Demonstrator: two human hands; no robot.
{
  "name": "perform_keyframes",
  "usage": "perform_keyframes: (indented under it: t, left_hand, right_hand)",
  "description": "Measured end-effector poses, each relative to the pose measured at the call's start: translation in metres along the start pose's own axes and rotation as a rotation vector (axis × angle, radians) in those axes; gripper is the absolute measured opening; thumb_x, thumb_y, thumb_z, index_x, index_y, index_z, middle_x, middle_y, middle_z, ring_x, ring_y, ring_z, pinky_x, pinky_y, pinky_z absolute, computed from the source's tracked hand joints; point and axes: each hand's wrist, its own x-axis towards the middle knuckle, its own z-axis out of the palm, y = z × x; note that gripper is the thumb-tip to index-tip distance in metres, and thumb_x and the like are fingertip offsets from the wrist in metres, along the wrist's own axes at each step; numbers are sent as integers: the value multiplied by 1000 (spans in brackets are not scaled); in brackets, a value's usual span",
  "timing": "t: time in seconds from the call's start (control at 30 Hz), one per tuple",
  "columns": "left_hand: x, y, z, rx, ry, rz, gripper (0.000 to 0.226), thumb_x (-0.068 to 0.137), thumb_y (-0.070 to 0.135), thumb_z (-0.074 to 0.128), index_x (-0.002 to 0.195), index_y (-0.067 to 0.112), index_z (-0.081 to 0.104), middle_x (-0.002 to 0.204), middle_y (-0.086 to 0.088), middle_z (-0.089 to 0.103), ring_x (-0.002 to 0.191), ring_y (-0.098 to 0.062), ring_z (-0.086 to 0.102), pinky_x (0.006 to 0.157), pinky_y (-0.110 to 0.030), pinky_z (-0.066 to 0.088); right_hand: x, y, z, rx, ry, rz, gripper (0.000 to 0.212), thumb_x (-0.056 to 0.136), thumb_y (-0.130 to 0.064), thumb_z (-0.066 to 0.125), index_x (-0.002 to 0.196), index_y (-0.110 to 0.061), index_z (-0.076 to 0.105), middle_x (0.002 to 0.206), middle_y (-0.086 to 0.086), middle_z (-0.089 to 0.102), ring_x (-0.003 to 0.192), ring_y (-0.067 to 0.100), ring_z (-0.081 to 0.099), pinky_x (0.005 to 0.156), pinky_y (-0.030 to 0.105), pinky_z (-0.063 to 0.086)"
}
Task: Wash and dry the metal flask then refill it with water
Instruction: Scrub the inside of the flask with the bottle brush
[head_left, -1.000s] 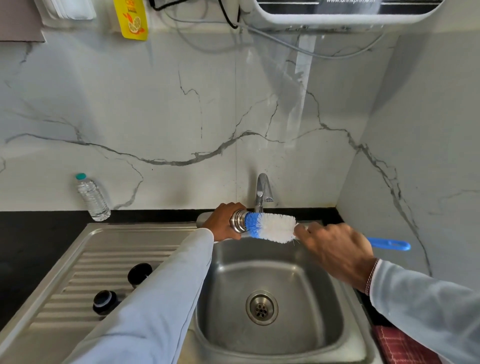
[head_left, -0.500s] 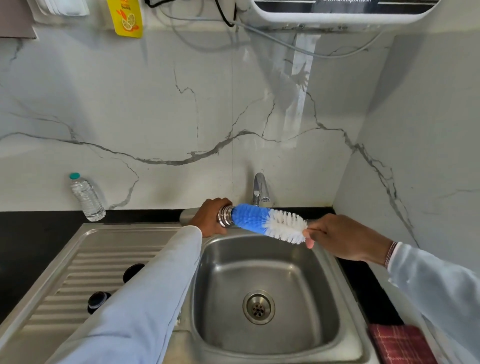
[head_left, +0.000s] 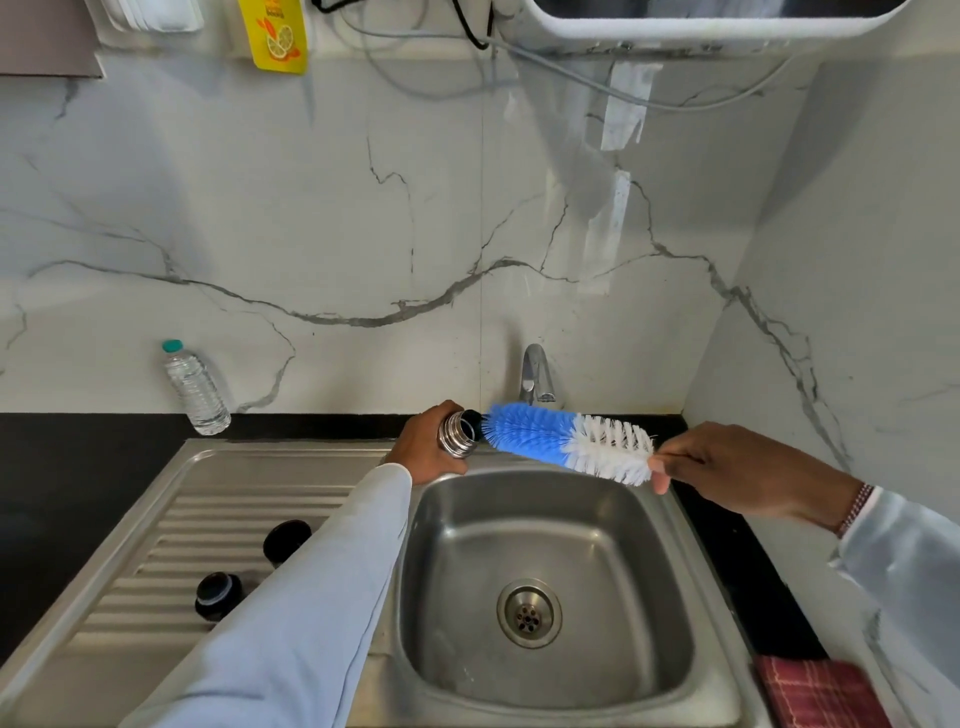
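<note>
Marble-patterned wall behind a steel sink (head_left: 545, 691) set in a dark bench (head_left: 62, 467). Above the basin, left hand (head_left: 423, 449) fingers wrap the metal flask (head_left: 457, 434); right hand (head_left: 727, 467) fingers pinch a bottle brush (head_left: 561, 441), bristle tip at the flask's mouth.

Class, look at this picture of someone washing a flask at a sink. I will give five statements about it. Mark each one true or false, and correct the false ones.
1. The left hand grips the metal flask. True.
2. The bottle brush is pushed deep inside the flask. False: its bristles are all outside, and only the blue tip is at the mouth.
3. The right hand holds the brush at its white end. True.
4. Water streams from the tap. False: no stream shows.
5. The plastic water bottle lies in the sink basin. False: it stands on the counter, left of the tap.
</note>
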Motion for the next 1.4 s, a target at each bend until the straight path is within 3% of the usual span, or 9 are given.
perform_keyframes:
  t: [0.23, 0.47, 0.57, 0.7, 0.83, 0.9, 1.07, 1.2, 1.4]
  left_hand:
    - [-6, 5, -2, -154, 92, -132, 53, 54, 13, 87, 100, 22, 62, 89, 0, 72, 76, -18, 63, 70, -28, 51]
    - [-18, 4, -7, -293, 99, -182, 56, 61, 11, 90, 109, 25, 64, 97, 3, 75, 91, -19, 72, 82, -34, 58]
    - [-24, 4, -7, -329, 114, -193, 57, 63, 8, 91, 110, 26, 65, 99, 1, 75, 94, -19, 72, 83, -32, 57]
    - [-33, 2, -10, -357, 134, -226, 57, 63, 7, 92, 110, 26, 66, 99, 2, 76, 93, -17, 72, 84, -31, 57]
    - [-46, 4, -12, -402, 170, -255, 54, 64, 3, 91, 106, 26, 66, 91, 7, 75, 83, -8, 71, 76, -24, 53]
    - [-55, 4, -12, -425, 189, -266, 55, 65, 1, 90, 108, 27, 67, 91, 7, 75, 82, -5, 70, 75, -21, 52]
    - [-70, 2, -17, -490, 253, -295, 59, 66, -2, 91, 113, 24, 67, 94, 5, 76, 83, -7, 71, 76, -20, 53]
    - [-74, 1, -25, -533, 252, -331, 61, 64, 1, 92, 115, 22, 66, 96, 4, 77, 84, -7, 72, 74, -19, 52]
    - [-73, -7, -48, -557, 260, -348, 56, 66, 0, 91, 111, 21, 67, 95, 5, 77, 84, -6, 72, 72, -16, 53]
  right_hand:
    - [11, 12, 16, 72, 8, 26, 36, 107, -29, 45, 89, -19, 74, 42, -32, 45, 48, -13, 48, 59, 6, 36]
    - [43, 29, 47, 28, 38, -20, 36, 101, -30, 54, 67, -35, 61, 59, -13, 53, 57, -3, 51, 60, 12, 38]
    - [55, 34, 58, 35, 52, -32, 40, 99, -30, 56, 60, -28, 47, 58, -8, 49, 55, 5, 46, 58, 20, 38]
    - [74, 46, 78, -23, 36, -44, 24, 102, -28, 49, 79, -21, 48, 74, -7, 53, 68, 11, 53, 63, 24, 39]
    - [98, 51, 106, -24, 1, -115, 8, 100, -18, 49, 95, -21, 54, 93, 0, 62, 87, 23, 59, 80, 36, 46]
    - [111, 46, 118, 36, 63, -149, 13, 97, -12, 53, 95, -25, 57, 95, 2, 65, 88, 23, 59, 79, 36, 45]
    - [159, 17, 140, 143, 157, -184, 24, 98, -8, 58, 117, -18, 69, 100, 4, 50, 88, 18, 51, 79, 25, 33]
    - [209, -16, 164, 199, 214, -201, 33, 92, 5, 59, 119, -10, 72, 105, 18, 56, 99, 36, 59, 83, 26, 34]
    - [288, -61, 189, 211, 257, -167, 36, 87, 11, 59, 114, -6, 75, 104, 23, 57, 98, 42, 59, 84, 30, 38]
